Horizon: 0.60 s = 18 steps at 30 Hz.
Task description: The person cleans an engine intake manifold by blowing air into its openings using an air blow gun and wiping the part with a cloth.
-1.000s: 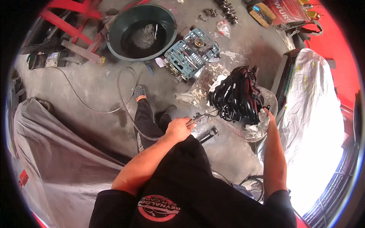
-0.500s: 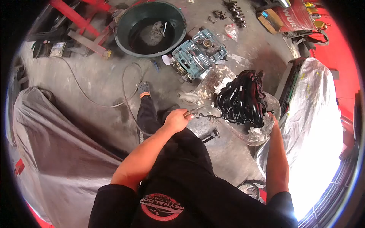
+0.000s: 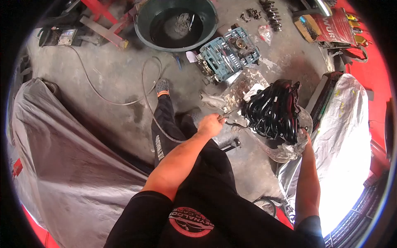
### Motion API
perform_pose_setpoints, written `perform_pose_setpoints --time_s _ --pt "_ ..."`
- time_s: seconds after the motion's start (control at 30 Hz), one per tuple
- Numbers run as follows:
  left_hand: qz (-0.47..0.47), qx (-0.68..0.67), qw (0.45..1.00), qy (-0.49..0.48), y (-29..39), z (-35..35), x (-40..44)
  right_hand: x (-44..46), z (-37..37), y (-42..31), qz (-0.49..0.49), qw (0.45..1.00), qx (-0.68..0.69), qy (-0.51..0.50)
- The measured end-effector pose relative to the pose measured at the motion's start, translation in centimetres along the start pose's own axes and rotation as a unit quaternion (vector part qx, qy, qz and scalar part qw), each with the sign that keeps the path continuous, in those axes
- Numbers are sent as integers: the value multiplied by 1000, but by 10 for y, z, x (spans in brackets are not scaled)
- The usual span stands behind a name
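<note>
A black ribbed intake manifold (image 3: 271,109) with curved runners rests on a low, plastic-covered support (image 3: 307,120). My right hand (image 3: 305,135) is closed at its lower right edge, beside crumpled clear plastic (image 3: 288,151); some fingers are hidden. To the left of the manifold, my left hand (image 3: 211,125) is closed around a thin metal tool (image 3: 226,115) whose tip points toward the part. A grey hose (image 3: 159,128) runs across the floor and passes behind my left forearm. A dark, bent piece (image 3: 237,125) sticks out between that hand and the manifold.
Ahead are a teal socket set case (image 3: 223,62) and a dark tub (image 3: 142,35) containing dark liquid. A crankshaft (image 3: 271,15) lies at the back. Covered shapes stand left (image 3: 74,157) and right (image 3: 345,120). A black bracket-like piece (image 3: 231,144) is near my leg.
My view has shifted, so most of the scene sits farther right in the picture. My left hand is slightly closer to the manifold; the right keeps its place at the edge.
</note>
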<state>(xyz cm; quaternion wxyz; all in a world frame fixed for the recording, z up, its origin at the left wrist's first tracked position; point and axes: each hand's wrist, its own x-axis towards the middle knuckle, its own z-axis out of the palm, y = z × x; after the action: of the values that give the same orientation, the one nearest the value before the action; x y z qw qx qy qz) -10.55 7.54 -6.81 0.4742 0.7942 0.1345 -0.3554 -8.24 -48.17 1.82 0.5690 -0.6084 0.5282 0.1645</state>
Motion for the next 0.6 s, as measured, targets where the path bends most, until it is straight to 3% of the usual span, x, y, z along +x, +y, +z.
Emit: perform_pose_setpoints --time_s 0.2,0.4,0.5,0.6 --pt "74 -32 997 -3 -2 -24 -11 -2 0 -3 19 1000 4 21" --pt "53 -64 997 -9 33 -61 -38 -8 8 -6 -3 996 -23 86" --pt "63 -12 998 12 38 -58 -38 12 -15 -1 -32 999 -8 -36" --pt "38 -3 999 -22 41 -63 -35 8 -8 0 -25 999 21 40"
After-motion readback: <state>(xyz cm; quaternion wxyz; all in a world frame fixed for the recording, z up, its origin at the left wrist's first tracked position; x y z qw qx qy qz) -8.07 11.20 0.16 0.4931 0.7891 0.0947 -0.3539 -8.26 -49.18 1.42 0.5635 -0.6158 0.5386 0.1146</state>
